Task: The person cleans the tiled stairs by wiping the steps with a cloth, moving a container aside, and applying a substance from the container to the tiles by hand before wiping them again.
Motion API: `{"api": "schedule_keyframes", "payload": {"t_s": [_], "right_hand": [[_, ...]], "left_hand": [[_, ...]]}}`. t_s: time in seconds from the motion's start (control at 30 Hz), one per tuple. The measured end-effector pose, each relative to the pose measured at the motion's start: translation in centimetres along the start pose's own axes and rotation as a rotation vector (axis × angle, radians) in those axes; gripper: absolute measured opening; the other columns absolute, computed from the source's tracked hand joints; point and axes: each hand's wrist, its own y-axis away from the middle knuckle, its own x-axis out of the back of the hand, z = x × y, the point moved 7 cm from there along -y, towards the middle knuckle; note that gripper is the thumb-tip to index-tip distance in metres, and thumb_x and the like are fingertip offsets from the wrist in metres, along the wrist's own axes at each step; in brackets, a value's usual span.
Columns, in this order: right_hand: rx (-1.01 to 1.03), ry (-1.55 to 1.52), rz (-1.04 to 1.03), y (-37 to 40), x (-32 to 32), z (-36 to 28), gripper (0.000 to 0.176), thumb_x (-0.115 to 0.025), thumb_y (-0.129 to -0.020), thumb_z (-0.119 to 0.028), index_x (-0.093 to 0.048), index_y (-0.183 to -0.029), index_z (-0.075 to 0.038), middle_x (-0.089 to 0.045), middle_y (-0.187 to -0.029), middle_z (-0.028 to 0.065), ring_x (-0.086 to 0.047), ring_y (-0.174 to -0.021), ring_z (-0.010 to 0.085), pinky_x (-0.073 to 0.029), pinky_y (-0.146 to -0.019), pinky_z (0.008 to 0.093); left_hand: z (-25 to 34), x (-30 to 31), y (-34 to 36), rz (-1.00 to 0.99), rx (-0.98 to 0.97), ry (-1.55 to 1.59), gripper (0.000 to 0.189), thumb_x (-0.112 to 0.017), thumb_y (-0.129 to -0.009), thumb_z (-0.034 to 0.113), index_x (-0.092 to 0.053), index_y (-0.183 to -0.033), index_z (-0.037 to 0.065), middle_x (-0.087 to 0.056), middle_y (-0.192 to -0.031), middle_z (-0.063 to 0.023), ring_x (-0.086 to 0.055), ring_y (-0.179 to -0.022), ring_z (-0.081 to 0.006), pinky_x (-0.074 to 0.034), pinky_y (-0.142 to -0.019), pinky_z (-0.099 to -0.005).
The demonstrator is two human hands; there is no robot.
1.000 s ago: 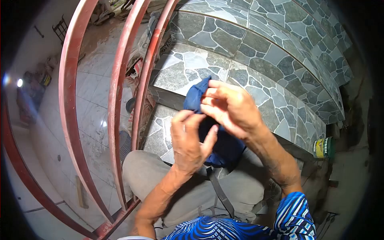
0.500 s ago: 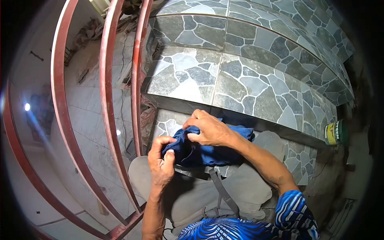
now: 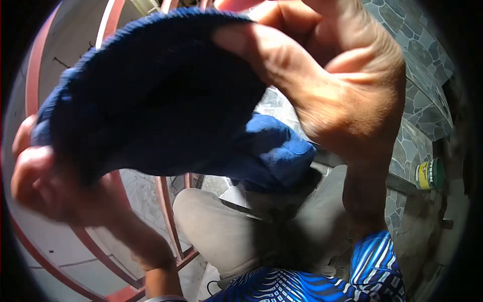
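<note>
A dark blue cloth garment (image 3: 156, 100) is stretched wide open between my two hands, close to the camera. Its edge forms a curved, ribbed-looking rim along the top, and the inside lies in deep shadow. My left hand (image 3: 60, 186), blurred, grips the rim at the lower left with curled fingers. At the upper right my right hand (image 3: 342, 90) pinches the same rim between thumb and fingers. The rest of the garment hangs down to the right over my lap, where a brighter blue fold catches the light.
Red metal railing bars (image 3: 163, 211) rise at my left, with a pale tiled floor beyond. Steps with a stone-pattern tile (image 3: 420, 105) are at the right. A green and yellow tub (image 3: 427, 174) stands at the far right. My knees in grey trousers (image 3: 216, 226) are below.
Both hands have come up from my lap towards the camera, bringing the garment along. They have spread apart, pulling its bunched edge into a wide opening.
</note>
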Motion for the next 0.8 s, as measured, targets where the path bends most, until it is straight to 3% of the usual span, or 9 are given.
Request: {"api": "schedule_keyframes", "payload": {"t_s": [0.1,0.13,0.23,0.3,0.4,0.5,0.6,0.7,0.8], "right_hand": [[-0.195,0.178,-0.219,1.5,0.5,3.7,0.011,-0.062,-0.092,0.004,-0.067,-0.100,-0.002,-0.069,-0.090,0.0052,-0.062,-0.077,0.0092,-0.053,-0.069,0.0254],[-0.140,0.337,-0.256,3.0,0.7,6.2,0.008,-0.063,-0.089,-0.001,-0.066,-0.096,-0.002,-0.068,-0.087,0.0103,-0.065,-0.074,0.0196,-0.053,-0.067,0.0313],[-0.149,0.512,-0.342,8.7,0.1,12.4,0.008,-0.065,-0.086,-0.009,-0.065,-0.092,-0.004,-0.066,-0.083,0.0146,-0.065,-0.075,0.0353,-0.053,-0.068,0.0418],[-0.114,0.554,-0.329,12.6,-1.0,13.7,0.009,-0.067,-0.085,-0.011,-0.063,-0.090,-0.005,-0.063,-0.081,0.0140,-0.064,-0.073,0.0335,-0.052,-0.064,0.0415],[0.013,0.664,-0.403,16.9,-3.9,12.7,0.011,-0.071,-0.081,-0.006,-0.065,-0.089,-0.002,-0.057,-0.074,0.0107,-0.061,-0.065,0.0270,-0.050,-0.059,0.0366],[0.098,0.641,-0.405,20.6,-6.2,11.2,0.020,-0.073,-0.076,-0.008,-0.066,-0.095,-0.002,-0.054,-0.074,0.0072,-0.057,-0.064,0.0234,-0.048,-0.056,0.0340],[0.065,0.609,-0.426,22.9,-7.1,11.1,0.025,-0.074,-0.074,-0.007,-0.066,-0.097,0.000,-0.054,-0.075,0.0073,-0.057,-0.065,0.0221,-0.048,-0.057,0.0338],[0.068,0.575,-0.399,22.8,-7.2,10.5,0.027,-0.074,-0.073,-0.005,-0.065,-0.096,0.003,-0.053,-0.074,0.0078,-0.056,-0.063,0.0224,-0.048,-0.055,0.0333],[0.099,0.547,-0.357,21.5,-7.3,9.2,0.026,-0.073,-0.072,-0.002,-0.064,-0.096,0.005,-0.053,-0.073,0.0081,-0.056,-0.062,0.0223,-0.048,-0.054,0.0326]], "left_hand": [[3.1,-6.7,2.1,-0.214,0.152,0.582,0.029,-0.063,-0.067,-0.009,-0.066,-0.092,0.004,-0.052,-0.099,-0.0114,-0.054,-0.097,-0.0234,-0.045,-0.089,-0.0361],[2.0,-10.1,6.9,-0.409,0.273,0.638,0.038,-0.058,-0.062,-0.014,-0.068,-0.092,0.008,-0.051,-0.102,-0.0103,-0.054,-0.100,-0.0237,-0.045,-0.090,-0.0353],[5.1,-13.1,17.0,-0.699,0.412,0.372,0.052,-0.062,-0.061,-0.016,-0.070,-0.103,0.013,-0.050,-0.108,-0.0146,-0.057,-0.098,-0.0334,-0.050,-0.083,-0.0405],[7.0,-13.2,21.0,-0.834,0.425,0.181,0.045,-0.070,-0.072,0.000,-0.064,-0.115,0.012,-0.049,-0.111,-0.0198,-0.055,-0.095,-0.0374,-0.046,-0.075,-0.0470],[9.5,-12.2,24.0,-0.964,0.495,-0.074,0.034,-0.072,-0.082,0.030,-0.063,-0.104,0.006,-0.047,-0.113,-0.0218,-0.050,-0.102,-0.0377,-0.043,-0.080,-0.0480],[10.3,-10.8,27.7,-1.408,0.570,0.011,0.027,-0.066,-0.086,0.029,-0.067,-0.089,0.002,-0.061,-0.088,-0.0238,-0.063,-0.080,-0.0401,-0.046,-0.066,-0.0496],[11.2,-9.0,29.7,-1.386,0.512,0.197,0.029,-0.060,-0.090,0.028,-0.065,-0.087,-0.001,-0.061,-0.077,-0.0199,-0.060,-0.057,-0.0364,-0.049,-0.054,-0.0462],[11.4,-9.9,33.0,-1.580,0.968,0.627,0.026,-0.056,-0.093,0.024,-0.067,-0.088,0.001,-0.069,-0.085,-0.0231,-0.069,-0.074,-0.0352,-0.054,-0.068,-0.0436],[10.7,-10.4,34.3,-0.794,1.478,1.059,0.027,-0.049,-0.097,0.019,-0.067,-0.093,0.000,-0.070,-0.087,-0.0124,-0.069,-0.075,-0.0259,-0.056,-0.070,-0.0378]]}}
